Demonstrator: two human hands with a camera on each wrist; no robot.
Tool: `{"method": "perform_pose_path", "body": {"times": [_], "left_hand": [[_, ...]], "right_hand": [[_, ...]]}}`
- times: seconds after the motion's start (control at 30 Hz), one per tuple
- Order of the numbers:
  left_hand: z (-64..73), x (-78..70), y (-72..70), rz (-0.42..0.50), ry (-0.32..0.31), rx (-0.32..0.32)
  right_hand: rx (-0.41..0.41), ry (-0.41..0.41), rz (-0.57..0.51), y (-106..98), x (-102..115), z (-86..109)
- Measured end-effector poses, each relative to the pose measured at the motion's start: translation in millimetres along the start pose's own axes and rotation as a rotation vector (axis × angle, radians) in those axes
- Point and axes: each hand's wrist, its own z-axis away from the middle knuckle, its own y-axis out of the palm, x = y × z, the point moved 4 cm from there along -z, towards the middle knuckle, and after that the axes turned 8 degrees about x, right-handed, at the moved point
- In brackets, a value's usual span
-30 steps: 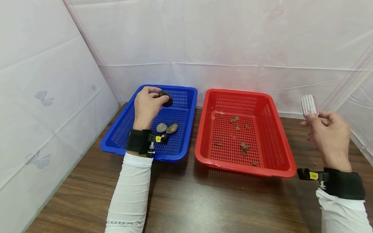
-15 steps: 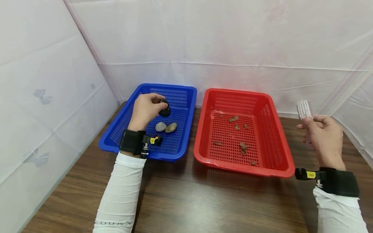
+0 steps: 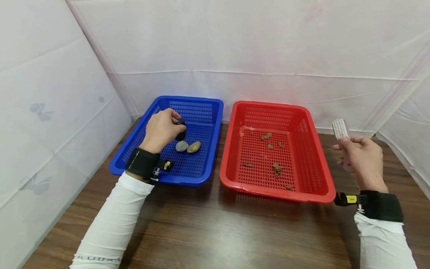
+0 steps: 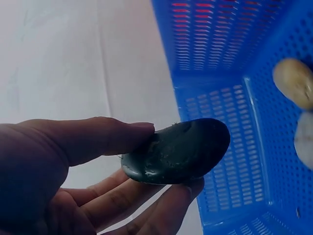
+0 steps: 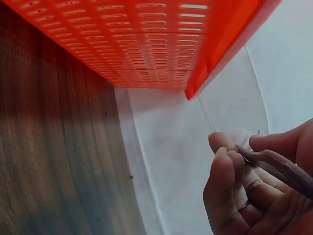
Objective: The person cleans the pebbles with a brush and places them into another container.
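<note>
My left hand (image 3: pixel 160 129) pinches a smooth, dark stone (image 4: pixel 183 149) between thumb and fingers, over the blue basket (image 3: pixel 217 138). Close below the stone, a pale grey stone (image 3: pixel 181 146) and a yellowish stone (image 3: pixel 193 147) lie side by side on the basket floor. Right of the red basket (image 3: pixel 279 196), my right hand (image 3: pixel 364 157) grips a small brush (image 3: pixel 340 129) by its pinkish handle. The brush's white bristle head points up and away. Part of the handle is hidden by the fingers.
Several brown clumps (image 3: pixel 277 169) are scattered over the red basket's floor. Both baskets stand next to each other on a dark wooden table (image 3: pixel 215 235). White sheeting (image 3: pixel 262 45) hangs behind them and along the left side. Small specks dot the table beside the red basket.
My left hand has lowered the dark stone toward the two other stones and moved slightly left and nearer. My right hand, with the brush, has shifted a little left and down.
</note>
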Motion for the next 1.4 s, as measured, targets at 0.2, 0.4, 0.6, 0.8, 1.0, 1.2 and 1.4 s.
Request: {"method": "perform_pose_path", "body": {"times": [0.2,0.4,0.6,0.8,1.0,1.2,1.4], "left_hand": [[-7.0,10.5,-3.3,-0.072,0.025,0.036],[-14.3,26.3,-4.9,-0.103,0.007,0.097],[-19.3,39.4,-3.4,-0.128,-0.019,0.169],[-25.8,48.3,-0.8,-0.156,-0.025,0.201],[-30.3,55.3,3.8,-0.156,-0.049,0.23],[-37.1,63.6,10.4,-0.14,-0.086,0.273],[-44.7,71.2,15.5,-0.094,-0.107,0.312]], "right_hand": [[0.069,0.023,-0.068,2.0,-4.3,-3.5],[0.109,0.088,-0.016,2.5,-14.2,-6.3],[0.118,0.142,0.005,-1.2,-27.6,-8.1],[0.094,0.166,0.009,-5.0,-43.2,-10.5],[0.078,0.207,-0.004,-10.6,-57.8,-13.6],[0.088,0.234,-0.005,-13.4,-64.9,-15.6],[0.072,0.235,-0.029,-16.7,-67.1,-15.9]]}}
